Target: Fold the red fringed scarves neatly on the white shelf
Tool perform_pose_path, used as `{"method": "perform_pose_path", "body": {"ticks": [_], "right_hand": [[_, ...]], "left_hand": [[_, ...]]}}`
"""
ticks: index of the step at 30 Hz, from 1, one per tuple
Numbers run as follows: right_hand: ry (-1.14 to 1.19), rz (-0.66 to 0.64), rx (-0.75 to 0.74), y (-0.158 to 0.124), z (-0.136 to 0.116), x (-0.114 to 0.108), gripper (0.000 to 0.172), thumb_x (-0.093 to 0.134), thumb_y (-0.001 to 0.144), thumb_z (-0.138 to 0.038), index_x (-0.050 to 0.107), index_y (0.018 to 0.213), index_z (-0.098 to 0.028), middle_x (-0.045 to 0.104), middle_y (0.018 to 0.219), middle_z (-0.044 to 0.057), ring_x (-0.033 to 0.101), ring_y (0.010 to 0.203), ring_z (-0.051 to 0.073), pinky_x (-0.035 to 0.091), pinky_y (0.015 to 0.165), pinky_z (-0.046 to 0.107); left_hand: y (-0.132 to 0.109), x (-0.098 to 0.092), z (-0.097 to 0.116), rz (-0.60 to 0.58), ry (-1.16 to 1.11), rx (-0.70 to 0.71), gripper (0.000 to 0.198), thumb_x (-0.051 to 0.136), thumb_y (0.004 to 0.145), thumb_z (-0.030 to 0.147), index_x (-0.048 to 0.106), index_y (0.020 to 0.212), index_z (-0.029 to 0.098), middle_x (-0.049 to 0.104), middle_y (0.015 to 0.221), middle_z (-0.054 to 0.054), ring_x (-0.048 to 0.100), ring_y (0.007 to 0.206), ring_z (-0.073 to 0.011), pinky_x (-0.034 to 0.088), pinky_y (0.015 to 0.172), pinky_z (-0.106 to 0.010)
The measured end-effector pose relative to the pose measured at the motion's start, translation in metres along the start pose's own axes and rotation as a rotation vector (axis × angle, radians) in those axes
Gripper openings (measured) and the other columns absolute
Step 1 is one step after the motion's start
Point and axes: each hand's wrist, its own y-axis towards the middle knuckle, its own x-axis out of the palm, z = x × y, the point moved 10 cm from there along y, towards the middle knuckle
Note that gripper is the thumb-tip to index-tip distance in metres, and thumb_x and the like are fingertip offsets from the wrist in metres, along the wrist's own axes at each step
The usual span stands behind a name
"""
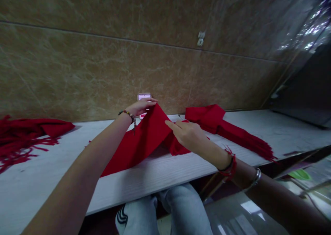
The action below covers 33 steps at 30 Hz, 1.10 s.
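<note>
A person seated at a long pale table works a red cloth with bare hands. The cloth lies on the tabletop directly in front, between the forearms, its middle lifted into a peak. The left hand is at the top of that peak, fingers seemingly pinching the edge, which would explain why the fabric slopes down like a tent. The right hand, lower and nearer, appears to grasp the edge between thumb and forefinger, probably so the stretch between both hands hangs straight. A lit phone sits behind the left hand by the wall, partly covered, perhaps placed there to be glanced at. A fringed red bundle lies well to the left and a folded red scarf to the right, apparently leaving the middle for handwork
</note>
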Motion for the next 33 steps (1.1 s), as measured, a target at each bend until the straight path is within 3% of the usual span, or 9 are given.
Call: {"method": "perform_pose_path", "body": {"ticks": [5, 9, 12, 15, 20, 24, 27, 30, 33], "right_hand": [[-0.040, -0.014, 0.239, -0.042, 0.080, 0.007, 0.044, 0.032, 0.088, -0.012, 0.048, 0.129, -0.018, 0.064, 0.084, 0.008, 0.058, 0.068, 0.016, 0.042, 0.056, 0.022], [-0.028, -0.160, 0.341, -0.082, 0.122, 0.052, 0.048, 0.035, 0.085, -0.009, 0.045, 0.131, -0.021, 0.065, 0.093, 0.009, 0.061, 0.074, 0.017, 0.045, 0.059, 0.023], [0.029, -0.223, 0.336, -0.103, 0.133, 0.084, 0.052, 0.037, 0.081, -0.006, 0.045, 0.131, -0.020, 0.064, 0.103, 0.011, 0.062, 0.080, 0.016, 0.048, 0.065, 0.023], [0.109, -0.211, 0.308, -0.114, 0.133, 0.096, 0.053, 0.039, 0.078, -0.006, 0.046, 0.130, -0.018, 0.059, 0.118, 0.013, 0.062, 0.080, 0.017, 0.049, 0.067, 0.025], [0.168, -0.194, 0.319, -0.125, 0.133, 0.095, 0.054, 0.038, 0.079, -0.009, 0.046, 0.130, -0.025, 0.059, 0.121, 0.004, 0.062, 0.085, 0.021, 0.051, 0.068, 0.030], [0.206, -0.183, 0.338, -0.125, 0.136, 0.095, 0.045, 0.036, 0.085, -0.011, 0.051, 0.124, -0.028, 0.064, 0.111, 0.001, 0.060, 0.095, 0.027, 0.051, 0.068, 0.037], [0.250, -0.188, 0.352, -0.122, 0.139, 0.099, 0.028, 0.045, 0.089, -0.022, 0.056, 0.115, -0.025, 0.060, 0.114, 0.004, 0.057, 0.098, 0.025, 0.050, 0.074, 0.038], [0.269, -0.200, 0.355, -0.121, 0.139, 0.107, 0.026, 0.048, 0.089, -0.028, 0.056, 0.113, -0.021, 0.056, 0.118, 0.007, 0.057, 0.096, 0.020, 0.048, 0.081, 0.036], [0.285, -0.217, 0.350, -0.123, 0.140, 0.115, 0.035, 0.041, 0.087, -0.015, 0.055, 0.119, -0.019, 0.060, 0.115, 0.009, 0.059, 0.097, 0.020, 0.047, 0.086, 0.034]], "left_hand": [[0.048, 0.079, 0.018, -0.096, 0.114, 0.026, 0.029, 0.054, 0.081, 0.016, 0.058, 0.110, 0.016, 0.062, 0.101, -0.007, 0.057, 0.079, -0.0095, 0.043, 0.075, -0.023], [0.080, 0.137, -0.005, -0.140, 0.270, 0.002, 0.036, 0.055, 0.074, 0.007, 0.059, 0.109, 0.015, 0.064, 0.100, -0.008, 0.059, 0.081, -0.0115, 0.045, 0.071, -0.022], [0.099, 0.166, -0.033, -0.144, 0.375, -0.018, 0.035, 0.057, 0.067, 0.003, 0.063, 0.100, 0.012, 0.066, 0.089, -0.007, 0.059, 0.076, -0.0139, 0.045, 0.066, -0.023], [0.111, 0.178, -0.059, -0.128, 0.488, -0.020, 0.031, 0.058, 0.063, 0.000, 0.066, 0.090, 0.010, 0.067, 0.080, -0.006, 0.059, 0.073, -0.0151, 0.045, 0.065, -0.023], [0.118, 0.173, -0.077, -0.094, 0.636, 0.009, 0.025, 0.059, 0.065, 0.005, 0.067, 0.088, 0.010, 0.067, 0.075, -0.003, 0.060, 0.072, -0.0156, 0.045, 0.064, -0.022], [0.119, 0.167, -0.066, -0.071, 0.731, 0.073, 0.027, 0.055, 0.074, 0.011, 0.065, 0.099, 0.010, 0.068, 0.084, -0.005, 0.061, 0.077, -0.0151, 0.047, 0.068, -0.021], [0.112, 0.171, -0.052, -0.039, 0.818, 0.151, 0.030, 0.050, 0.076, 0.009, 0.062, 0.104, 0.010, 0.066, 0.095, -0.009, 0.060, 0.088, -0.0173, 0.046, 0.078, -0.024], [0.090, 0.184, -0.040, -0.001, 0.897, 0.252, 0.035, 0.046, 0.079, 0.009, 0.059, 0.112, 0.011, 0.058, 0.114, -0.013, 0.053, 0.105, -0.0215, 0.039, 0.092, -0.031], [0.055, 0.204, -0.036, -0.034, 0.984, 0.393, 0.036, 0.041, 0.085, 0.017, 0.054, 0.119, 0.017, 0.047, 0.130, -0.010, 0.044, 0.118, -0.0213, 0.030, 0.102, -0.033]]}}
